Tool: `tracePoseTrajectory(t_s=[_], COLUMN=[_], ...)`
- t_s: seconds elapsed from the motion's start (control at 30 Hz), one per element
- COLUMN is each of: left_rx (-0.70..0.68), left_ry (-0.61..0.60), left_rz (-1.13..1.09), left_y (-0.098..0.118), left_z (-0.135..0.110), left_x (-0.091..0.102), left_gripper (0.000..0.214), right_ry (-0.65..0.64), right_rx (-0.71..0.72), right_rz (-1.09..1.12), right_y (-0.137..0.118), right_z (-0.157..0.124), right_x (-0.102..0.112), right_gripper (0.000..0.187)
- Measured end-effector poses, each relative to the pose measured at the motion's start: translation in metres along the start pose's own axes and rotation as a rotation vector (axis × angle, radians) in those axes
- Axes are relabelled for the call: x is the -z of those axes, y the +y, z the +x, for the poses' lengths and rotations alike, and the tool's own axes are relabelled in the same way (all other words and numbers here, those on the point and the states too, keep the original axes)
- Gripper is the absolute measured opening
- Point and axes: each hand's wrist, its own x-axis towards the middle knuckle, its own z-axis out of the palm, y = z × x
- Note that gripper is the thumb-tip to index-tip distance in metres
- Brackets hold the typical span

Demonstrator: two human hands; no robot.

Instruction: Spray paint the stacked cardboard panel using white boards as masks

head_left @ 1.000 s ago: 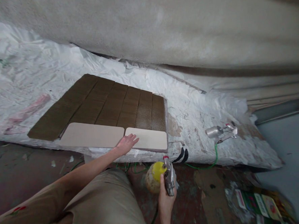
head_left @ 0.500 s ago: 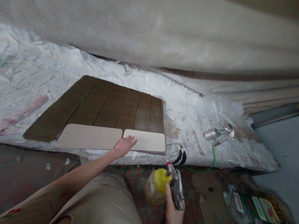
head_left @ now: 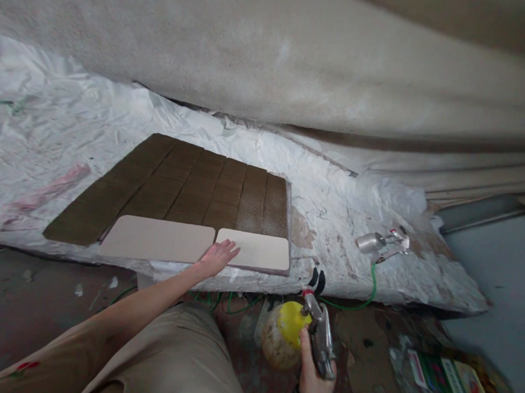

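Observation:
My left hand [head_left: 217, 256] lies flat with fingers stretched on the near edge of a pale rounded board [head_left: 254, 250], at the seam with a second pale board [head_left: 159, 240] to its left. Behind both lie several dark brown ribbed panels [head_left: 192, 186] in a row. My right hand [head_left: 315, 383] grips a metal spray gun [head_left: 320, 336] with a yellow-lidded cup [head_left: 286, 337], held low over the floor, to the right of my knee.
The boards rest on a low platform covered in crumpled white plastic sheet [head_left: 354, 226]. A second spray gun [head_left: 382, 242] lies on it at right, on a green hose [head_left: 367, 292]. Colourful packaging [head_left: 451, 374] litters the floor at right. A grey wall rises behind.
My right hand with the spray gun has dropped lower and drifted right. My left hand has stayed on the pale board's edge. The view has shifted slightly.

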Motion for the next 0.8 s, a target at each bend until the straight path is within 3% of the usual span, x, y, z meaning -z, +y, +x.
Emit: tracePoseTrajectory(t_s=[0.3,0.53,0.8], left_rx=[0.003,-0.001,0.000], left_ry=[-0.013,-0.007,-0.001], left_rz=[0.020,0.029,0.033], left_y=[0.001,0.000,-0.002], left_z=[0.000,0.001,0.002], left_x=[0.002,-0.001,-0.007], left_gripper=[0.053,0.052,0.055], right_ry=[-0.009,0.012,0.001], right_rx=[0.051,0.008,-0.056], right_rz=[0.007,0.006,-0.014], right_y=[0.005,0.012,0.002], right_z=[-0.005,-0.007,-0.013], right_x=[0.000,0.002,0.003], right_gripper=[0.059,0.059,0.059])
